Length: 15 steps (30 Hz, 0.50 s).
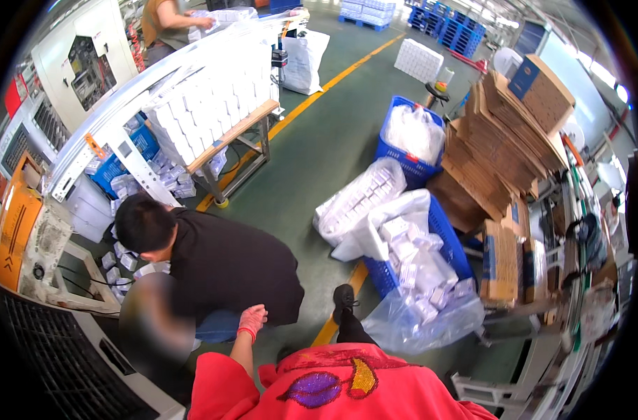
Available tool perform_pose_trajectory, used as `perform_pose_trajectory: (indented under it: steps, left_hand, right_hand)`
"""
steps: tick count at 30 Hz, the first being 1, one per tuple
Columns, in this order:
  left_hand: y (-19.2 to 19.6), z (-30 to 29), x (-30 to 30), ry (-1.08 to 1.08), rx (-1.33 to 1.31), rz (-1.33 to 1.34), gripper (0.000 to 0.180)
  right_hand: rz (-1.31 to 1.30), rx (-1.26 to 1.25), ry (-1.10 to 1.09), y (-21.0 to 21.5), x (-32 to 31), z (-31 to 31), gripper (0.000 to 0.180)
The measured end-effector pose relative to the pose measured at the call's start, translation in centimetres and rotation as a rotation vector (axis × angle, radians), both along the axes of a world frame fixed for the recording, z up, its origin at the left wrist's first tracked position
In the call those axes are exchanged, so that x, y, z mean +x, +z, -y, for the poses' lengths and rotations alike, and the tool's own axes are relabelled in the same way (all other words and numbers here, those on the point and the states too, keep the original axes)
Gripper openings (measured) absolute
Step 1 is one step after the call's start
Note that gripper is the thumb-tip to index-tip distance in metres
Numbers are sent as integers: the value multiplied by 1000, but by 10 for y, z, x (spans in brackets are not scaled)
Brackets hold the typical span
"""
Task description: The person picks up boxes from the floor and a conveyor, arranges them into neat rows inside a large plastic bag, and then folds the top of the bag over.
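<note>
My left hand (pixel 252 320) hangs in front of my red shirt with its fingers curled in, a red band round the wrist. Nothing shows in it, and it is close to the back of a crouching person (pixel 228 262) in a dark top. That person leans over small white boxes (pixel 126 261) scattered on the floor under the machine frame. My right hand is out of view. Right of my foot (pixel 345 301) stands a blue crate (pixel 450 234) lined with clear plastic and holding loose small boxes. A wrapped bundle of boxes (pixel 361 199) lies beside it.
Another blue crate (pixel 408 168) with a white bag stands farther ahead. Flattened cartons (pixel 490 140) are stacked at right. White packs (pixel 207 105) fill a wooden-edged bench at left, below a conveyor. Another person (pixel 168 28) works beyond. A yellow line (pixel 343 73) crosses the green floor.
</note>
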<state>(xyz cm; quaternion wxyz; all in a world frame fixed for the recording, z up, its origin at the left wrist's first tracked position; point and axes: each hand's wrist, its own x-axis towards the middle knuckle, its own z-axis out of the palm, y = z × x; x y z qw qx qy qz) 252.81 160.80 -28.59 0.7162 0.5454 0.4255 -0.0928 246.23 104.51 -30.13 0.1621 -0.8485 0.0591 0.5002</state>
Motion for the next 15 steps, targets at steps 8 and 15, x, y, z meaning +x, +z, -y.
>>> perform_pose_trajectory:
  steps: [8, 15]
  left_hand:
    - [1, 60, 98, -823, 474, -28, 27]
    - [52, 20, 203, -399, 458, -106, 47]
  right_hand:
    - [310, 65, 93, 57, 380, -60, 29]
    - [737, 523, 272, 139, 634, -293, 31]
